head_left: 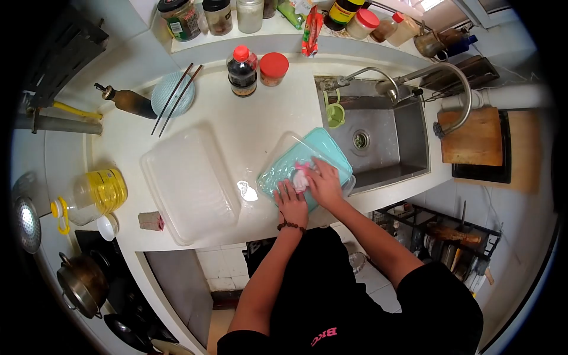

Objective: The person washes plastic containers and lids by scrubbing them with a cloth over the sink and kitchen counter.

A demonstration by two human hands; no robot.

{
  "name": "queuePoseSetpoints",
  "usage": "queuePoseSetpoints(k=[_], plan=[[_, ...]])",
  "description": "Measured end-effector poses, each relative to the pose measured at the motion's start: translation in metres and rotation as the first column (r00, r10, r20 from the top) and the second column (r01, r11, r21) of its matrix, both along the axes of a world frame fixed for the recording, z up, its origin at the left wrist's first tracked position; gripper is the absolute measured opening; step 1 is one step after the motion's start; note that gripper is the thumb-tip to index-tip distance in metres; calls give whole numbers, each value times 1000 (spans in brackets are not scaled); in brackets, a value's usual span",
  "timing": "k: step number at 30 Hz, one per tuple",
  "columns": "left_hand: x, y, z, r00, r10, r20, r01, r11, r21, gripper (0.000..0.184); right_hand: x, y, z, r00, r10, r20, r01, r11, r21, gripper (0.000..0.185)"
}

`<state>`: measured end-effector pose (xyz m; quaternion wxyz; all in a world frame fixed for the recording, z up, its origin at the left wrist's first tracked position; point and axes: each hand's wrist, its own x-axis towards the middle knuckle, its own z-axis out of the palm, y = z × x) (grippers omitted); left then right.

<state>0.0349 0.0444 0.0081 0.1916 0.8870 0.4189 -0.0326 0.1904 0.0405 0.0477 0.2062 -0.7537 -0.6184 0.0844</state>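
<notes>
A turquoise rectangular plastic container or lid (324,142) lies at the counter's front edge beside the sink, with a clear plastic piece (284,148) overlapping it. Its surface looks wet. A pink and white cloth (301,179) is bunched on top of it. My right hand (324,184) presses the cloth, fingers curled over its right side. My left hand (291,206), wearing a beaded bracelet, rests on the near left part with its fingers outstretched, the tips close to the cloth. Whether the clear piece lies above or below the turquoise one I cannot fully tell.
A large translucent lid or tray (189,183) lies to the left. Behind stand a soy sauce bottle (242,74), a red-lidded jar (274,69) and a bowl (172,94) with chopsticks across it. The sink (384,133) with its faucet is at right; an oil jug (97,192) is far left.
</notes>
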Motion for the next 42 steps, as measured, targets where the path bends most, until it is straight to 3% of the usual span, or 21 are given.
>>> queuePoseSetpoints(k=[1, 3, 7, 9, 12, 17, 20, 22, 25, 27, 29, 32, 34, 35, 39, 42], plan=[[0, -1, -1, 1000, -1, 3, 1, 1000, 8, 53, 7, -13, 9, 1000, -1, -1, 1, 1000, 0, 29], [-1, -5, -6, 1000, -12, 5, 12, 1000, 11, 51, 13, -35, 28, 985, 63, 163, -24, 973, -230, 38], [1, -8, -13, 1000, 7, 13, -8, 999, 44, 50, 2, -45, 48, 998, -5, 59, 17, 978, -206, 52], [1, -5, -9, 1000, -7, -10, 8, 999, 41, 50, -7, -44, 41, 964, 254, 74, -232, 945, -230, 58], [-1, -1, -1, 1000, -7, 22, 7, 1000, 2, 50, -5, -28, 14, 932, 302, 201, -239, 927, -289, 57], [0, -3, 1, 1000, -25, -2, 25, 999, 39, 46, -5, -10, 7, 967, 76, 245, -22, 976, -216, 59], [0, 0, -1, 1000, -18, -11, 18, 999, -34, 59, -22, -35, 7, 961, 148, 236, -89, 966, -242, 54], [-1, -4, -5, 1000, -6, 10, 6, 1000, -18, 59, -25, -42, 22, 960, 172, 221, -124, 969, -212, 52], [0, -3, -8, 1000, -1, 10, 1, 1000, 0, 58, -20, -41, 29, 948, 240, 208, -169, 935, -312, 53], [-1, -5, -8, 1000, -13, -15, 13, 1000, -7, 58, -10, -31, 25, 939, 117, 324, -8, 948, -319, 56], [-2, -6, -8, 998, -3, 66, -2, 996, 86, 42, 5, -21, 14, 937, 79, 340, 31, 952, -306, 58], [0, -5, -4, 1000, -6, 30, 4, 997, 71, 43, -2, -25, 15, 944, 40, 328, 68, 948, -312, 59], [2, 0, 4, 1000, -13, 22, 13, 1000, 29, 43, -16, -34, 8, 907, 205, 368, -100, 953, -285, 57], [1, 1, 7, 1000, -20, 5, 20, 1000, -19, 43, -22, -40, 10, 926, 253, 279, -162, 937, -309, 53], [0, -6, -9, 998, -38, -42, 40, 999, 36, 55, -6, -28, 17, 950, 187, 249, -87, 927, -365, 55], [-5, -10, -11, 1000, -22, -14, 24, 995, 99, 55, -16, -33, 15, 966, 42, 255, 32, 960, -278, 56]])
